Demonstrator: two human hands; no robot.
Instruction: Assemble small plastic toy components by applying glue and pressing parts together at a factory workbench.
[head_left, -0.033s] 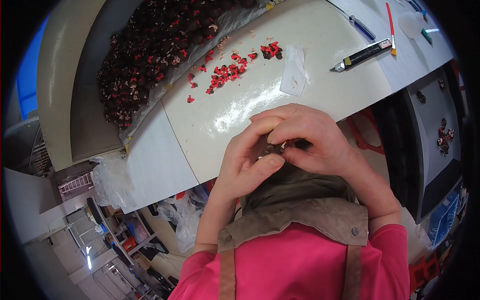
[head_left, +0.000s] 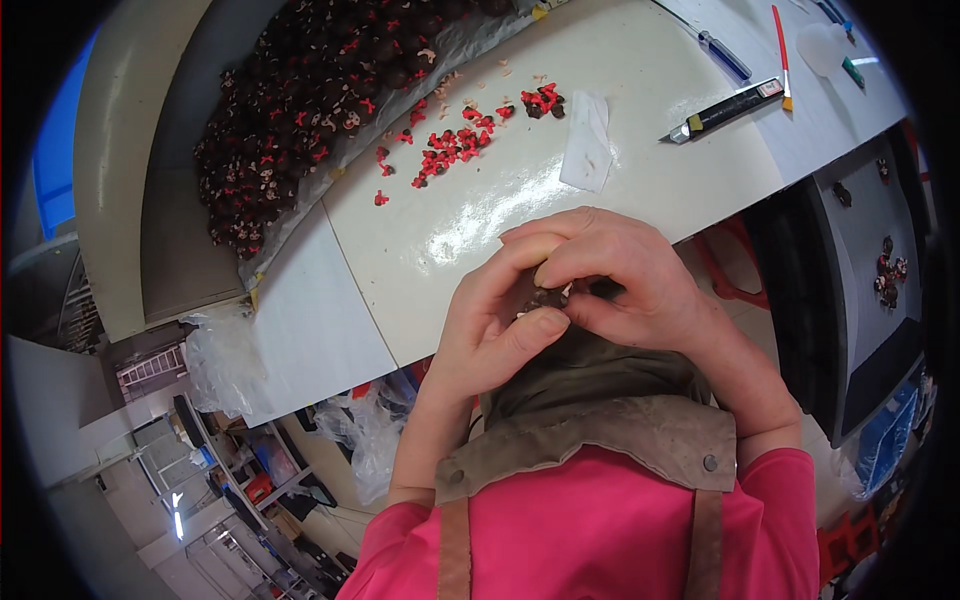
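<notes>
— Both hands first: where are they?

— Left hand (head_left: pixel 490 320) and right hand (head_left: pixel 625 270) are pressed together just above the brown apron bib (head_left: pixel 600 430), over the near edge of the white worktop (head_left: pixel 480 210). The fingers of both are closed around one small dark piece (head_left: pixel 545 297), which shows only as a sliver between the left thumb and the right fingertips; I cannot tell its shape.

— And the person?

— Pink shirt (head_left: pixel 590 540), two brown apron straps over it.

— What lies on the worktop beyond the hands?

— One small white slip of paper or plastic (head_left: pixel 588 142), flat, well apart from the hands. Left of it, a loose scatter of small red bits (head_left: pixel 450 150), too many and too fine to count, with two or three dark pieces (head_left: pixel 543 100) at its far right end. Farther right, one black utility knife (head_left: pixel 725 110), one blue pen (head_left: pixel 725 55), one thin red-handled tool (head_left: pixel 782 50).

— And farthest?

— A big heap of dark pieces with red and pale specks (head_left: pixel 310 90), lying on clear plastic sheeting (head_left: pixel 300 215) in a grey tray at the far left; far too many to count.

— The room?

— A dark side surface (head_left: pixel 880 250) at right carries a few more dark pieces. Below the worktop at left, shelves and crumpled plastic bags (head_left: pixel 365 430) show, blurred.
</notes>
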